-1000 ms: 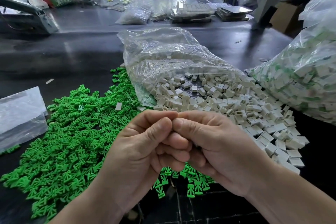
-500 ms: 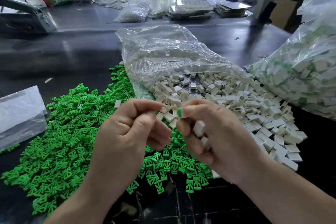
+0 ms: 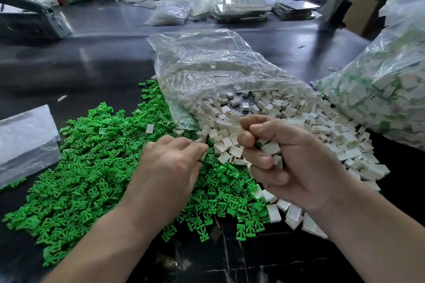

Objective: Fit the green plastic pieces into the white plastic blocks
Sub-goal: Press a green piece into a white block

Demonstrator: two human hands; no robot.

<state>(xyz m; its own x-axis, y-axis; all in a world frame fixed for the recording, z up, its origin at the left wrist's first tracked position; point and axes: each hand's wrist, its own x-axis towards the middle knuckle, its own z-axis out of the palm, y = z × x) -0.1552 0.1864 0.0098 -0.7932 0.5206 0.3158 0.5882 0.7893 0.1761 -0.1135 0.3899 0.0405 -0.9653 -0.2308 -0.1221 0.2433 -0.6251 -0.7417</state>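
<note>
Where the dark, glossy worktable (image 3: 92, 71) fills the view, it carries every item listed below.

Right edge: a bulging clear sack (image 3: 379, 99), packed with white blocks flecked with green.

Centre, further back: an open clear plastic bag (image 3: 207, 64) lying on its side with its mouth toward the person. White plastic blocks (image 3: 310, 122) spill from it in a broad heap running down to the right.

Left and centre: a wide heap of green plastic pieces (image 3: 92, 167) — small, T-shaped, loose on the table. Its right margin touches and mixes with the white heap.

Far left: a flat clear bag (image 3: 23, 140), just beside the green heap.

Right hand (image 3: 294, 163): over the near end of the white heap, fingers curled tight round a handful of white blocks (image 3: 271, 148), with a sliver of green showing among them.

Left hand (image 3: 170, 167): back upward, low over the place where the two heaps meet. The fingertips are drawn together among the pieces — whether they pinch anything cannot be told.

Stray white block (image 3: 149, 128): one, lying on top of the green heap, near the bag's mouth.
</note>
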